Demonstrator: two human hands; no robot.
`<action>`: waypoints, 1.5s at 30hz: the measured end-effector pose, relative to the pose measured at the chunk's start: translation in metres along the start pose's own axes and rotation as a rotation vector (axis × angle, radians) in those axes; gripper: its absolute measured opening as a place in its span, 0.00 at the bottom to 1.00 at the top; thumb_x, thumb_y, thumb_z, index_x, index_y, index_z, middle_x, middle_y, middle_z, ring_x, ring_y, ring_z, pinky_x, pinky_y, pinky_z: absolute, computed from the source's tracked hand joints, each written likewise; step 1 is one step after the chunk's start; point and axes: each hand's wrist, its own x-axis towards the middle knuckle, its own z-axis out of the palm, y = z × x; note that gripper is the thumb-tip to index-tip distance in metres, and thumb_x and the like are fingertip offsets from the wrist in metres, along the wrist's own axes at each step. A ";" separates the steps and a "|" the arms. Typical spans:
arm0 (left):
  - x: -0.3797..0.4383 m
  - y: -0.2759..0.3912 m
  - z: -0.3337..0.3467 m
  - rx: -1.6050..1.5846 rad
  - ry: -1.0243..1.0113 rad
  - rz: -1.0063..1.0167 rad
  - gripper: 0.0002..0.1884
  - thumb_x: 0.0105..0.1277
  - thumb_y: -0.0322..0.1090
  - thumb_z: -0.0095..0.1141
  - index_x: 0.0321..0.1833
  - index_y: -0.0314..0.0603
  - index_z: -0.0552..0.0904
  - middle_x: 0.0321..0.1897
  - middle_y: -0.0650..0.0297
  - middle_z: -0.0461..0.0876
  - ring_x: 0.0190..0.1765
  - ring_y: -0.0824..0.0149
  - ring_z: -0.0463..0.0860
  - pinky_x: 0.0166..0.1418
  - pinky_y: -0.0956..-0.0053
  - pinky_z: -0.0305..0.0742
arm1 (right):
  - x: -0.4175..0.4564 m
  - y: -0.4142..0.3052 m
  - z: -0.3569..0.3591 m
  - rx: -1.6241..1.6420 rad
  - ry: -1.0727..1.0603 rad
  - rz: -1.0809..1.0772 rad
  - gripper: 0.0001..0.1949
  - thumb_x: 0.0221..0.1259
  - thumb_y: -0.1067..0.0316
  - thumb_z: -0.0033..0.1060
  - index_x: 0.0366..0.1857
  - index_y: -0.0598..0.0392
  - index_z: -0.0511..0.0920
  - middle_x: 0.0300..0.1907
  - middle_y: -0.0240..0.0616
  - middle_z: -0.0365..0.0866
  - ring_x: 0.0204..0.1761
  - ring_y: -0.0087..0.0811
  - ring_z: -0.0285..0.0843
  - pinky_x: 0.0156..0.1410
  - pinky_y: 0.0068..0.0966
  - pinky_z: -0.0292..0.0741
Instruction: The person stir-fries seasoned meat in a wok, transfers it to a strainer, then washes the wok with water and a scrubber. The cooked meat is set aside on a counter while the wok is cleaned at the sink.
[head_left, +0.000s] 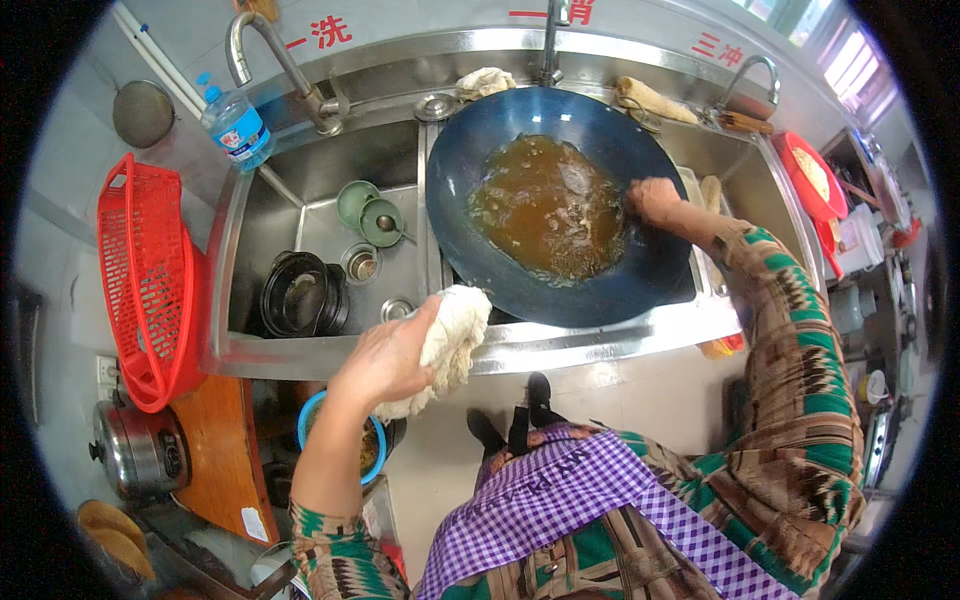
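Note:
A large dark wok (480, 277) with brown liquid (551, 202) pooled in it rests over the middle basin of a stainless-steel sink (300, 352). My left hand (394, 356) grips a crumpled off-white cloth (454, 334), which touches or nearly touches the wok's near left rim. Inside the wok, at the right side of the liquid, is my right hand (652, 201), its fingers bent; whether they hold something is hidden. In the left basin lie green bowls (356, 201), a ladle (386, 223) and black pots (296, 296).
Curved faucets (274, 45) rise behind the basins. A blue detergent bottle (236, 131) stands at the back left corner, near red plastic baskets (150, 300). Loofahs (656, 101) lie on the back ledge. Below the left edge is a blue-rimmed basin (309, 409).

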 end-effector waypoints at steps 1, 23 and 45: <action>-0.003 0.007 -0.005 -0.017 -0.044 -0.029 0.42 0.49 0.30 0.60 0.72 0.45 0.60 0.46 0.37 0.81 0.51 0.37 0.80 0.55 0.50 0.75 | 0.020 0.004 0.003 -0.043 0.137 -0.052 0.14 0.64 0.67 0.48 0.48 0.43 0.84 0.50 0.40 0.85 0.48 0.39 0.86 0.46 0.38 0.83; 0.008 -0.006 0.002 0.052 -0.033 0.007 0.43 0.50 0.30 0.60 0.73 0.39 0.57 0.46 0.36 0.81 0.53 0.36 0.79 0.57 0.51 0.74 | -0.027 -0.072 0.002 0.388 -0.048 -0.315 0.17 0.61 0.62 0.55 0.55 0.43 0.76 0.52 0.41 0.79 0.50 0.48 0.82 0.53 0.43 0.78; 0.008 -0.003 0.000 0.071 -0.046 0.026 0.45 0.49 0.33 0.61 0.73 0.36 0.57 0.49 0.35 0.80 0.53 0.37 0.80 0.57 0.50 0.74 | 0.123 -0.181 -0.053 0.824 0.829 -0.629 0.14 0.58 0.70 0.61 0.46 0.54 0.70 0.43 0.48 0.73 0.47 0.54 0.75 0.51 0.44 0.75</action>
